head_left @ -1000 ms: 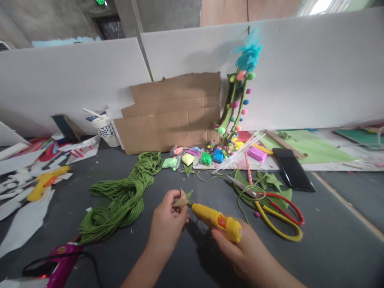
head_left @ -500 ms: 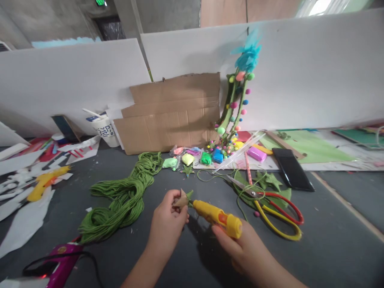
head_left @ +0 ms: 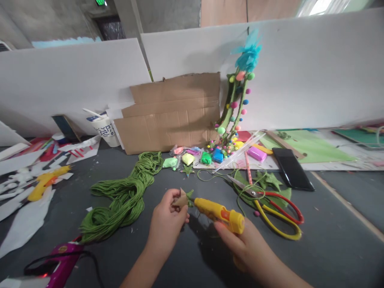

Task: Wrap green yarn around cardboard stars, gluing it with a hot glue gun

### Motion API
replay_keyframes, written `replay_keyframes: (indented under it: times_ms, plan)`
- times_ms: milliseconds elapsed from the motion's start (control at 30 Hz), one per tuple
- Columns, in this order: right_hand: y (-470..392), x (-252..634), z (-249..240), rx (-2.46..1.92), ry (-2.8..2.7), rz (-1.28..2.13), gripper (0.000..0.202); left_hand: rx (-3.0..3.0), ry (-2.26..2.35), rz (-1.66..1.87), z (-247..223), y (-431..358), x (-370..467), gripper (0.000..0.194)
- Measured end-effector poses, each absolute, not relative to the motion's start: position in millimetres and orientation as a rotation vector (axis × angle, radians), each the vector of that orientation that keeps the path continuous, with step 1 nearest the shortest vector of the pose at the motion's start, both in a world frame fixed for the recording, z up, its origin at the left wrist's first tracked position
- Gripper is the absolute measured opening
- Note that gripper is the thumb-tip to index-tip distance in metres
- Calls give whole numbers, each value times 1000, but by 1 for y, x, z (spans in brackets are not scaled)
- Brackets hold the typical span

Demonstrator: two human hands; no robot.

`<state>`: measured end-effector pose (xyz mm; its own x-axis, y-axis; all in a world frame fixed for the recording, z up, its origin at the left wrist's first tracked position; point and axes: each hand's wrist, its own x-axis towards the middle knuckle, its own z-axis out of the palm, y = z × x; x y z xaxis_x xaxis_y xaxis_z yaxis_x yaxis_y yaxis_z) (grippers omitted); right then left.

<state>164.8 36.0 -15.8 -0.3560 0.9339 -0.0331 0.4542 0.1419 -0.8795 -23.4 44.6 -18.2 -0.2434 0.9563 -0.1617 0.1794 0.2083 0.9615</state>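
Note:
My left hand (head_left: 169, 216) pinches a small brown cardboard piece (head_left: 181, 201) with green felt-like points (head_left: 190, 195) showing at its right side; its full shape is partly hidden by my fingers. My right hand (head_left: 244, 244) is wrapped round a yellow glue gun (head_left: 220, 214), whose nozzle points left and meets or nearly meets the green edge. To the left lies a skein of green yarn (head_left: 120, 196). On the right are scissors (head_left: 270, 204) with red and yellow handles, resting on green felt pieces (head_left: 271, 182).
A cardboard panel (head_left: 171, 120) stands at the back beside a pompom-trimmed green decoration (head_left: 232, 104). Clay packets (head_left: 206, 158) and a small green star (head_left: 188, 171) lie before it. A black phone (head_left: 292, 170), another yellow glue gun (head_left: 45, 184) and a purple glue gun (head_left: 64, 260) flank the workspace.
My right hand and the yellow glue gun have shifted slightly to the right. My left hand keeps the cardboard piece in nearly the same place.

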Motion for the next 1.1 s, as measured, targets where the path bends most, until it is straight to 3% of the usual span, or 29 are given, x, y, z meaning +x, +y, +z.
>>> replay_keyframes:
  times_ms: [100,233,367,500,633,733,867,1033,1100]
  plan:
    - [38,168,-8,-1355,-1923,1135,22,1037,1608,1174,-21,51,-30,21]
    - [34,168,-3,-1408,-2265,927,4,984,1611,1233,-26,62,-47,25]
    - [25,160,-16,-1288,-2554,758,28,912,1570,1288,-28,66,-57,30]
    - [21,150,-29,-1268,-2693,648,19,887,1495,1298,-25,62,-54,34]
    - [27,153,-19,-1197,-2535,801,41,895,1431,1270,-20,58,-47,34]
    - [35,163,0,-1192,-2281,1030,24,907,1377,1246,-15,54,-41,32]
    - [44,168,24,-1208,-2063,1262,24,910,1300,1201,-9,48,-30,30]
    - [54,157,42,-1199,-2170,1118,10,897,1245,1148,-6,43,-22,28]
    - [60,153,43,-1133,-2197,1089,13,889,1229,1134,-5,43,-22,29]
